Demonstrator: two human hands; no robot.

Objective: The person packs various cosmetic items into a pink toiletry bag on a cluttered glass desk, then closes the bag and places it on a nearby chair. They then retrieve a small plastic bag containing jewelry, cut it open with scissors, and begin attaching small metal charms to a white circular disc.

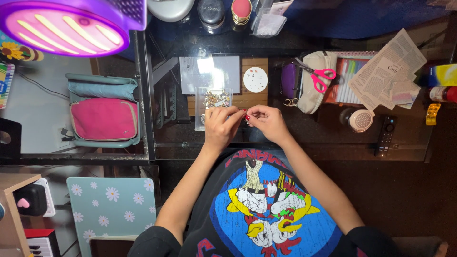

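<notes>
Head view looks straight down at a person sitting at a dark glass surface (333,138). Both hands meet in the middle, just past the person's chest. The left hand (220,124) and the right hand (267,121) are pressed close, fingertips almost touching. The fingers are curled and pinched together on something very tiny between them. It is too small to tell what it is.

Just beyond the left hand, on its far side, sits a clear plastic box (213,108) with little gold and silver bits inside. The left hand is nearer to it and partly covers its near end. The box runs longways from near to far. The right hand is a bit to the right of the box.

Farther away lies a small round white card (255,79) on a wooden board (247,95). To the right are pink scissors (320,76) on a cream pouch (312,90), some torn paper pages (388,66), and a black remote (385,135). On the far left, a purple lamp (71,24) glows, and a pink bag (104,118) sits below the glass.
</notes>
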